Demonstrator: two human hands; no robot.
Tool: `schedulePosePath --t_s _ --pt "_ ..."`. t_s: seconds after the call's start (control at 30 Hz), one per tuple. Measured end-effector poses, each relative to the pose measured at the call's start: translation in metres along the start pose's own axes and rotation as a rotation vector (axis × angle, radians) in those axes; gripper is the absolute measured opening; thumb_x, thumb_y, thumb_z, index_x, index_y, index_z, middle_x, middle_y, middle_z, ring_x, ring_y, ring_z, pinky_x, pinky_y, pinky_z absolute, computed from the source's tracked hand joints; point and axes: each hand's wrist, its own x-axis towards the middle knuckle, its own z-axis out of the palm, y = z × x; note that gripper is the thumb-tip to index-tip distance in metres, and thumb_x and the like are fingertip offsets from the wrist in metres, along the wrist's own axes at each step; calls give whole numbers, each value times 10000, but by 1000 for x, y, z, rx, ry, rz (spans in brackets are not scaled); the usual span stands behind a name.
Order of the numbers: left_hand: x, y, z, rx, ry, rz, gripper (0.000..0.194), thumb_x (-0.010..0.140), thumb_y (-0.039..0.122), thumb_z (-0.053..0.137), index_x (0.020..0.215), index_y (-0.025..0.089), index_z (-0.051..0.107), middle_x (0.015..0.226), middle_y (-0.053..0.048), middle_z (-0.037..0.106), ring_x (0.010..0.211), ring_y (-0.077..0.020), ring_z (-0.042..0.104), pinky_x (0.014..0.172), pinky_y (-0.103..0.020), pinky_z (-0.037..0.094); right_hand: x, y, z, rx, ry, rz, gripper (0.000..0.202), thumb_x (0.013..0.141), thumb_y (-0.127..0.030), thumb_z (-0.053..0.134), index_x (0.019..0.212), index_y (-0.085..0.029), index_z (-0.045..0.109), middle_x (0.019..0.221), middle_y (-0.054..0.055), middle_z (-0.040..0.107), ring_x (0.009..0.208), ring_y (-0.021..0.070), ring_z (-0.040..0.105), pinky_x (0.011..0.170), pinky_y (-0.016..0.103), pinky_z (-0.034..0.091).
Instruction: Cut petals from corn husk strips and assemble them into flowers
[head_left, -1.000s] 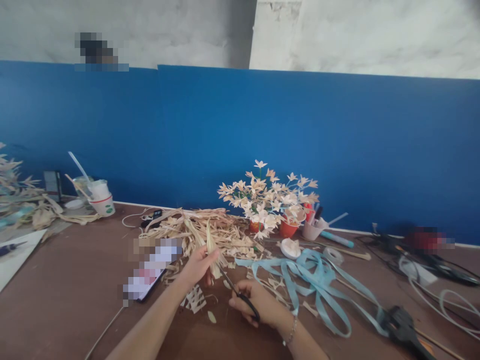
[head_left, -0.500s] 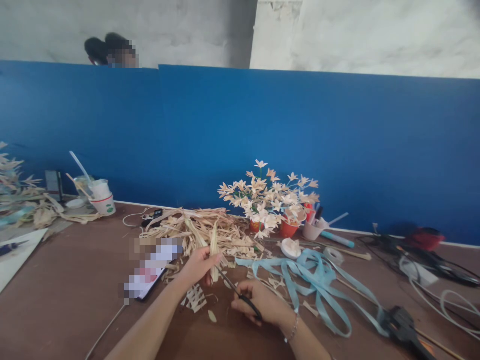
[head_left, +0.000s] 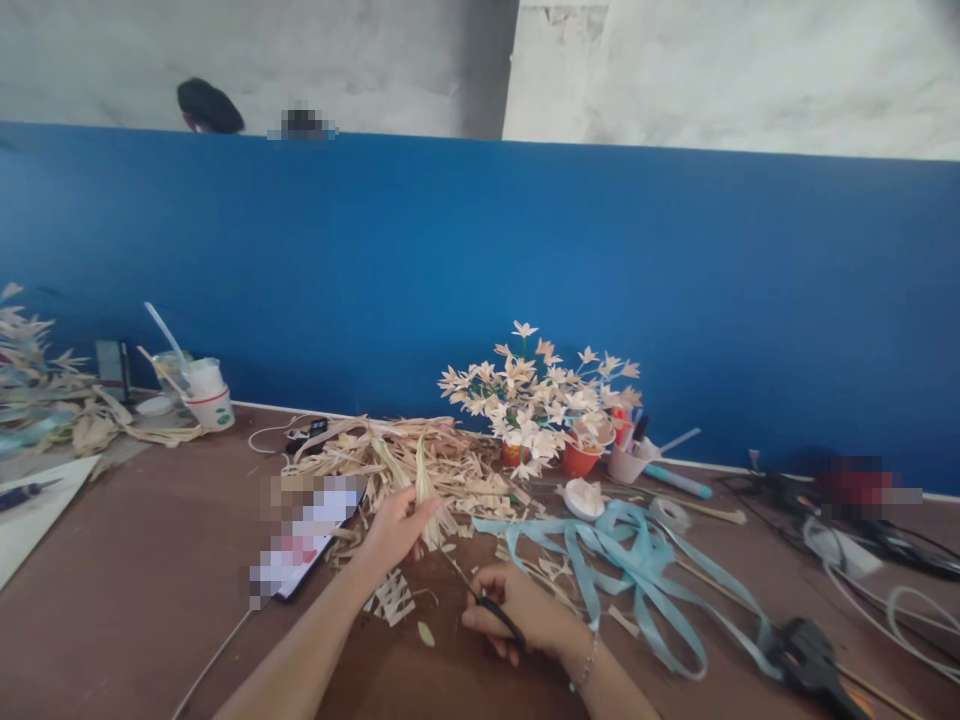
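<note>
My left hand (head_left: 399, 528) pinches a pale dried husk strip (head_left: 423, 474) that stands upright between thumb and fingers, in front of a heap of dried husks (head_left: 465, 465). To its right, my right hand (head_left: 504, 612) is closed round the black handles of a pair of scissors (head_left: 491, 606). The blades point up and left towards the lower end of the strip. Whether they touch it is too small to tell. Cut pieces (head_left: 394, 597) lie on the brown table below my left hand.
A phone (head_left: 311, 540) lies left of my hands. Husk flowers (head_left: 532, 390) stand in red pots behind. Blue ribbon (head_left: 630, 560), a glue gun (head_left: 810, 655) and cables are at the right. Cups (head_left: 210, 400) stand at the left; heads show over the blue partition (head_left: 450, 250).
The husk strip in my left hand has shifted slightly left and tilted. The scissor blades now sit a little lower, away from the strip's middle. Heads behind the partition have moved.
</note>
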Motion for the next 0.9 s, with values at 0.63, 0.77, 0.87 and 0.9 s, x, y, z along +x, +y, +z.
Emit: schedulePosePath --t_s 0.63,0.77,0.87,0.9 --pt "-5 9 1 -9 12 1 261 740 437 537 681 186 495 367 89 435 283 -118 483 285 -180 308 2 3 2 16 42 -65 154 705 -309 587 693 -179 505 382 -94 455 284 48 374 278 126 277" --pt "-5 8 1 -18 24 -3 267 745 439 531 668 189 478 359 85 446 276 -115 478 284 -177 306 1 1 2 20 56 -77 151 708 -305 585 698 -179 503 377 -96 444 282 47 363 273 126 262" --pt "-4 8 2 -22 42 -11 266 744 439 532 677 188 474 365 82 460 292 -126 502 291 -180 320 1 -1 2 22 60 -83 148 712 -299 580 690 -179 495 373 -97 436 280 46 358 272 124 251" --pt "-5 8 2 -27 48 -10 267 742 439 535 676 189 471 367 81 464 299 -130 512 295 -181 326 1 -1 3 20 64 -86 148 713 -300 578 690 -180 494 374 -98 435 282 46 359 272 125 251"
